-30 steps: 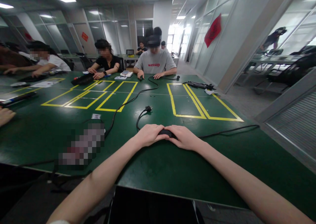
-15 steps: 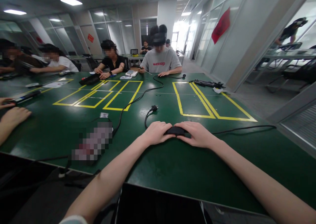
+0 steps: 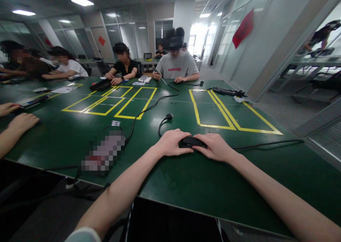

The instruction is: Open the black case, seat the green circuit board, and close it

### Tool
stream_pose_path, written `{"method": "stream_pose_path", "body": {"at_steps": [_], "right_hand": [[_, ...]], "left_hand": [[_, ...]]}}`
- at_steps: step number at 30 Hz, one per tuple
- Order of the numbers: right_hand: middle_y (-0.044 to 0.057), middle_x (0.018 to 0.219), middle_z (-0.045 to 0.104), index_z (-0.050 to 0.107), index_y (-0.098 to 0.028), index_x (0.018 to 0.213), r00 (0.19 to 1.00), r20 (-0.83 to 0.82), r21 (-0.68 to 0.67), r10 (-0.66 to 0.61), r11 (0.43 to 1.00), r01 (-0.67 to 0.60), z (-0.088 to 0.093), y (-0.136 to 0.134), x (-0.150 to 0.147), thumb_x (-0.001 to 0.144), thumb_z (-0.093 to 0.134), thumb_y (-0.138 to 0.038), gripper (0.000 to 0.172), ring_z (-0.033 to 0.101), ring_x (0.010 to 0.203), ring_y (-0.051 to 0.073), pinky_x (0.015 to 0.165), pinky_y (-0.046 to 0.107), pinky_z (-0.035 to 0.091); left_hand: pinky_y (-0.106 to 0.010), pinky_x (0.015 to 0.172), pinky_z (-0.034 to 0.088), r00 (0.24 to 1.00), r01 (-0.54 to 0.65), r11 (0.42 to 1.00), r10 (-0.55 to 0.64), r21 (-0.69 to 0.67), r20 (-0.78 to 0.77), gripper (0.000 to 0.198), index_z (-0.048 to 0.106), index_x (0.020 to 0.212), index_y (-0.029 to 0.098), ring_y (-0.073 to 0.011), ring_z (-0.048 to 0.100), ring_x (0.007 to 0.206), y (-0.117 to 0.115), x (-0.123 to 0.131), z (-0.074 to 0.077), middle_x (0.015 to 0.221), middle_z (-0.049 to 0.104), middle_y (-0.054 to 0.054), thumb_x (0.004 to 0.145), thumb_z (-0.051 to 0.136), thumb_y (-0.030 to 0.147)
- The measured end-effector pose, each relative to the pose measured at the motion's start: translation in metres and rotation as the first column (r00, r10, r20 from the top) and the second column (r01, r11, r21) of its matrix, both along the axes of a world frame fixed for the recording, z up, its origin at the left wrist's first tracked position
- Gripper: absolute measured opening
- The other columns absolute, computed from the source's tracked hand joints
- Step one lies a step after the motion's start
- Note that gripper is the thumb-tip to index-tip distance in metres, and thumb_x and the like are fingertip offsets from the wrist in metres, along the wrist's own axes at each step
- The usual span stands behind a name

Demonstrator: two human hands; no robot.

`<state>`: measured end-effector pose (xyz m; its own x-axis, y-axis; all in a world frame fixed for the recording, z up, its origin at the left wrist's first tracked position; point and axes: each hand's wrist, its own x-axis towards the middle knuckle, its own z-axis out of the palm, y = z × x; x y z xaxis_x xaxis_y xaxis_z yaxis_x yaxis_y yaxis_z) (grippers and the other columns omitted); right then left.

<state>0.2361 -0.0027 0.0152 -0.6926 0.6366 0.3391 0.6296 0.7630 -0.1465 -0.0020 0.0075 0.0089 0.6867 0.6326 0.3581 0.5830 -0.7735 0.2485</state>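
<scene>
"Fingers first. How do they stand?"

"Clamped, both sets. Left hand (image 3: 173,142) on the 9 o'clock end of a black device (image 3: 193,141), right hand (image 3: 214,146) on the 3 o'clock end. Thumbs on the near side, tips just apart."

"Long axis?"

"Close to 9-to-3, across the body, right end dipping slightly toward 4. Cannot tell if it touches the tabletop (image 3: 183,185) or is lifted."

"Nearer hand?"

"Neither; one at each end, the device's middle bare between."

"Further out?"

"Short cord (image 3: 160,127) with plug (image 3: 169,117) at 11 o'clock, prongs toward 3; its other end is hidden behind the left hand. Cable (image 3: 266,144) runs from the right hand toward 3. Yellow tape (image 3: 217,127) at 1. Pixelated object (image 3: 109,151) at 9, well apart."
</scene>
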Motion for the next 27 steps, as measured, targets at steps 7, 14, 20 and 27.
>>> {"method": "stream_pose_path", "body": {"at_steps": [7, 14, 20, 27], "right_hand": [[0.007, 0.081, 0.077, 0.069, -0.021, 0.109, 0.999, -0.006, 0.030, -0.038, 0.999, 0.038, -0.0007, -0.0009, 0.0040, 0.097, 0.057, -0.042, 0.027, 0.071, 0.068, 0.022, 0.062, 0.029, 0.046], [0.009, 0.080, 0.077, 0.068, -0.019, 0.108, 0.998, -0.015, 0.086, -0.066, 0.994, 0.067, -0.0041, 0.0018, 0.0063, 0.098, 0.056, -0.044, 0.029, 0.071, 0.069, 0.023, 0.064, 0.030, 0.047], [0.009, 0.078, 0.075, 0.067, -0.019, 0.109, 0.999, -0.005, 0.017, -0.038, 0.999, 0.038, -0.0039, -0.0001, 0.0047, 0.099, 0.054, -0.041, 0.027, 0.070, 0.066, 0.024, 0.063, 0.031, 0.047], [0.003, 0.088, 0.071, 0.054, -0.022, 0.100, 0.950, -0.303, -0.504, -0.081, 0.859, -0.087, 0.0001, -0.0017, 0.0041, 0.089, 0.066, -0.052, 0.034, 0.065, 0.058, 0.016, 0.053, 0.027, 0.047]], "left_hand": [[-0.031, 0.081, 0.052, 1.000, -0.013, 0.999, 0.014, -0.049, 0.024, 0.036, 0.067, 0.120, 0.020, -0.0232, 0.069, 0.092, 0.0015, 0.0009, -0.0050, 0.098, 0.073, -0.007, 0.099, 0.062, 0.048], [-0.038, 0.097, 0.049, 1.000, -0.001, 1.000, 0.001, -0.013, 0.023, 0.037, 0.059, 0.132, 0.017, -0.0255, 0.068, 0.108, 0.0002, 0.0022, -0.0015, 0.118, 0.073, -0.011, 0.102, 0.057, 0.039], [-0.037, 0.098, 0.049, 0.999, 0.023, 0.999, -0.022, -0.027, 0.030, 0.038, 0.060, 0.130, 0.019, -0.0251, 0.067, 0.112, -0.0004, 0.0008, -0.0023, 0.120, 0.073, -0.010, 0.098, 0.064, 0.040], [-0.036, 0.096, 0.047, 0.997, 0.079, 0.997, -0.079, 0.000, -0.024, 0.026, 0.065, 0.121, 0.021, -0.0229, 0.067, 0.107, -0.0008, 0.0004, 0.0002, 0.117, 0.075, -0.007, 0.100, 0.062, 0.034]]}}
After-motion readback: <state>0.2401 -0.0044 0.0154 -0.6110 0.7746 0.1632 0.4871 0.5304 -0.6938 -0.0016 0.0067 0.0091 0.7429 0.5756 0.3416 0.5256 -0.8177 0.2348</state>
